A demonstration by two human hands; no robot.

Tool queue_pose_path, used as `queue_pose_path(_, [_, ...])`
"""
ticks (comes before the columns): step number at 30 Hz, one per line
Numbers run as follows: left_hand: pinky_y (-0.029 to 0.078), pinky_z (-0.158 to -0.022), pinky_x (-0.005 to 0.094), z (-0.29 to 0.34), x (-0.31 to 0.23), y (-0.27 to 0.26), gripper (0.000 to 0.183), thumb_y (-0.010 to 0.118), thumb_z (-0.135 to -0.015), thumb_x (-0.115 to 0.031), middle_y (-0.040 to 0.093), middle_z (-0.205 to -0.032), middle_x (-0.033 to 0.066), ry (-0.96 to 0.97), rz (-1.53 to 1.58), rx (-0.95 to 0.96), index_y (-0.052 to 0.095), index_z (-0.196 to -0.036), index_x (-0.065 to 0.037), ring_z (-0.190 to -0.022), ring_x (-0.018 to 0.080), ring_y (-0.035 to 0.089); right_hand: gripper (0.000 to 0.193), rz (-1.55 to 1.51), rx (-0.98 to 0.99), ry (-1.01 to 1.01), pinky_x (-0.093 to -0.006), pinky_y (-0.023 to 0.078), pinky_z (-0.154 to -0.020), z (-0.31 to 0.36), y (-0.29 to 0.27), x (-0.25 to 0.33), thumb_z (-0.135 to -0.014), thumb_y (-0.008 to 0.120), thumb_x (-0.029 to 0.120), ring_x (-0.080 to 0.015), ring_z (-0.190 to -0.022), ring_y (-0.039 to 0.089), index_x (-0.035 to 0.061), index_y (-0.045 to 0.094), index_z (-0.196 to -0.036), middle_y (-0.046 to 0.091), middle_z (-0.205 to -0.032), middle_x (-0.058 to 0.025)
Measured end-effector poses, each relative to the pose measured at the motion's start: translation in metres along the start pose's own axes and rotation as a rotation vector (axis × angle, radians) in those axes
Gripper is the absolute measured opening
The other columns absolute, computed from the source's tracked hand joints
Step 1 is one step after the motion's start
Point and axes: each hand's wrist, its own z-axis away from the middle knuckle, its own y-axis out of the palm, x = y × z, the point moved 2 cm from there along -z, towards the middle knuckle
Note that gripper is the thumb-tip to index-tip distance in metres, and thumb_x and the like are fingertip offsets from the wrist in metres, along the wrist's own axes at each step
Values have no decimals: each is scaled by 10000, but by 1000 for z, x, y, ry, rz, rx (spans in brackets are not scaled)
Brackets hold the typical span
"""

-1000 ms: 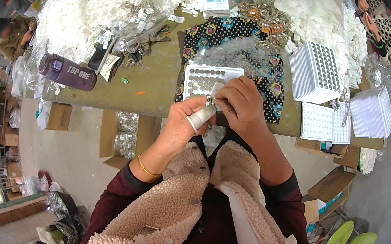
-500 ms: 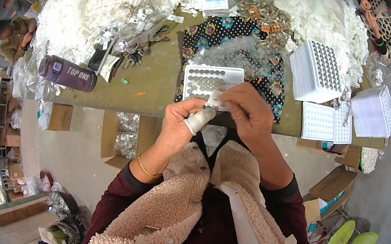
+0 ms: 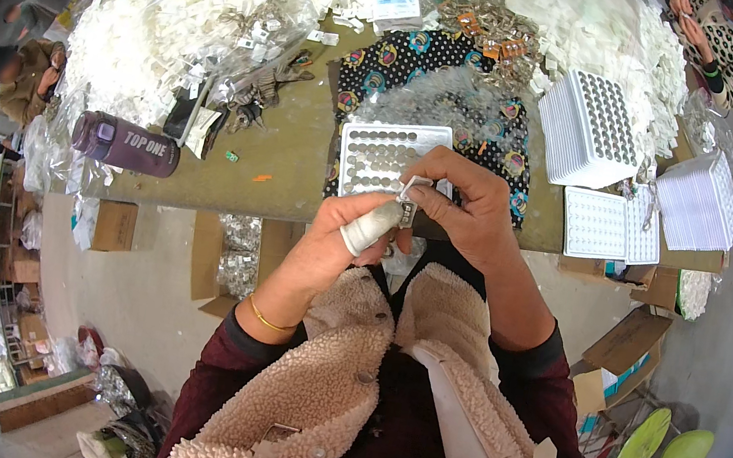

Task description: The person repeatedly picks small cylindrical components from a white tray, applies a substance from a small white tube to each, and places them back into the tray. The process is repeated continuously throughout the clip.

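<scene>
Just in front of the table's near edge, my two hands meet over small parts. My left hand [image 3: 320, 239], wearing a white finger cover [image 3: 368, 227] on one digit, grips a small dark-and-silver piece [image 3: 406, 214] whose kind I cannot make out. My right hand [image 3: 474, 209] pinches a small white plastic-looking piece [image 3: 417, 183] between thumb and forefinger, touching or close above the silver one. Right behind them lies a white tray [image 3: 343, 158] with rows of round silver discs like button cells; my right hand hides its near right corner.
Patterned black cloth [image 3: 360, 74] lies under the tray. A purple bottle [image 3: 127, 144] rests on the left. Stacked white trays [image 3: 569, 143] stand right. White pieces [image 3: 140, 38] heap along the back, beside metal parts [image 3: 497, 36]. Open cartons [image 3: 204, 253] sit below. Other people work at both sides.
My right hand has closed in on the left one and now pinches the white piece. The left hand has turned, showing the finger cover and silver piece more fully.
</scene>
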Motion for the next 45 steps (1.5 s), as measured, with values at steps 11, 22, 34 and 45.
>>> queue_pose_path(11, [413, -534, 192, 0, 14, -9, 294, 732, -879, -177, 649, -837, 18, -20, 337, -9, 670, -1121, -21, -600, 57, 513, 182, 238, -22, -373, -345, 493, -754, 1, 4, 8, -771, 726, 58, -248, -831, 638, 61, 705, -951, 706, -935, -63])
queue_pose_path(22, [389, -534, 227, 0, 30, 7, 218, 570, -992, -265, 576, -837, -14, -123, 685, -9, 565, -1158, -123, -589, 70, 488, 363, 584, -172, -574, -360, 506, -649, 9, 19, 1, -700, 761, 119, -274, -759, 601, 46, 640, -1035, 638, -970, -92])
queue_pose_path(34, [298, -496, 198, 2, 35, 18, 328, 660, -917, -430, 491, -772, -73, -305, 620, -14, 550, -1054, -152, -550, 30, 389, 356, 536, -220, -568, -350, 477, -575, 22, 14, 1, -681, 760, 74, -271, -707, 571, -9, 623, -999, 623, -932, -112])
queue_pose_path(45, [342, -481, 191, 0, 26, 17, 359, 648, -908, -480, 514, -767, -54, -270, 633, -47, 562, -999, -143, -540, 33, 410, 325, 367, -97, -492, -358, 476, -670, 10, 13, 14, -807, 733, 142, -277, -779, 597, -2, 664, -1090, 633, -978, -132])
